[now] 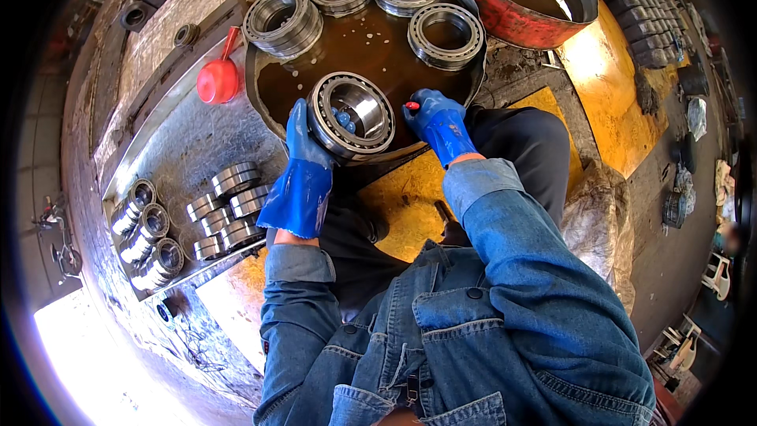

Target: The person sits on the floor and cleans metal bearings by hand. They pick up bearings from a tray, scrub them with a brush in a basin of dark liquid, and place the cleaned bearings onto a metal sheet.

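My left hand (300,177), in a blue rubber glove, grips a large steel roller bearing (377,118) by its left side. Its blue fingertips show inside the bore. The bearing is tilted over the near edge of a round metal pan (251,91) of brown liquid. To the right, my gloved right hand (443,122) is closed around a small tool with a red end (412,106); the rest of that tool is hidden. Within the pan, toward the far side, stand a stack of bearing rings (288,41) and more bearings (451,54).
Left of the pan, a metal tray (189,138) carries a red scoop (218,80), shiny bearings (236,180) and smaller bearings (154,222). A red drum (512,20) with brown liquid stands at the far right. Several dark parts (631,8) are stacked beyond it.
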`<state>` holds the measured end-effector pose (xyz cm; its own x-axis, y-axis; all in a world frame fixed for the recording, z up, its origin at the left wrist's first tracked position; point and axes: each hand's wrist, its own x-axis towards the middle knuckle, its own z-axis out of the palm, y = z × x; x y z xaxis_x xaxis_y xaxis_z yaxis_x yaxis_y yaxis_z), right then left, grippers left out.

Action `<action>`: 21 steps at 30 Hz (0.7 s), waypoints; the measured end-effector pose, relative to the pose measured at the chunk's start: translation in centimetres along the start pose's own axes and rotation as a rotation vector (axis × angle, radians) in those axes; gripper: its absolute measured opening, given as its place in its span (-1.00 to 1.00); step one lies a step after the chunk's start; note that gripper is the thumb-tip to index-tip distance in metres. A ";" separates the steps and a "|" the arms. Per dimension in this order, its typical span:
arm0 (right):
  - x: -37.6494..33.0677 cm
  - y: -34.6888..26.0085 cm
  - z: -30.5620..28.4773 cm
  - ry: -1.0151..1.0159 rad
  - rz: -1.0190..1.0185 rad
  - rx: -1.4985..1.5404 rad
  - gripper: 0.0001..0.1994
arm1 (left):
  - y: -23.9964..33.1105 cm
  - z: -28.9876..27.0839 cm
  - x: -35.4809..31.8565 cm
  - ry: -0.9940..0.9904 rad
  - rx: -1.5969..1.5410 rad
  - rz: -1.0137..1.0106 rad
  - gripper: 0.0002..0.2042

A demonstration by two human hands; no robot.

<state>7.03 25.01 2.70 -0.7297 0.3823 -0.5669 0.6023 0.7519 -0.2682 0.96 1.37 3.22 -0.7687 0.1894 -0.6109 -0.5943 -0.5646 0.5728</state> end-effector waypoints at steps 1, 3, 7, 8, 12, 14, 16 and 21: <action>0.0 0.0 0.0 0.002 -0.002 0.000 -0.52 | 0.0 0.0 0.0 0.002 0.001 0.004 -0.48; 0.1 0.0 0.1 -0.001 -0.004 0.002 -0.52 | 0.1 -0.3 0.3 -0.015 -0.006 -0.010 -0.47; 0.1 -0.1 0.2 0.002 -0.004 -0.007 -0.51 | 0.1 -1.0 0.8 -0.076 -0.015 -0.025 -0.46; 0.1 -0.1 0.2 -0.001 -0.002 -0.009 -0.51 | 0.1 -0.9 0.7 -0.050 -0.013 -0.031 -0.46; 0.1 0.1 0.2 -0.003 -0.004 -0.009 -0.51 | 0.0 -0.5 0.6 -0.010 -0.007 -0.027 -0.46; 0.1 0.2 0.2 -0.004 -0.009 -0.008 -0.51 | -0.1 -1.0 1.0 -0.035 -0.016 -0.020 -0.50; 0.1 0.2 0.0 -0.009 -0.015 -0.010 -0.51 | -0.3 -1.8 1.7 -0.075 -0.036 -0.021 -0.55; 0.3 0.3 0.3 0.067 -0.036 -0.014 -0.53 | 0.1 -0.4 0.5 -0.063 -0.023 -0.039 -0.57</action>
<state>7.07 25.17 2.18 -0.7710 0.3898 -0.5037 0.5713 0.7728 -0.2764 0.59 1.11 2.73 -0.7590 0.2609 -0.5966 -0.6188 -0.5742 0.5361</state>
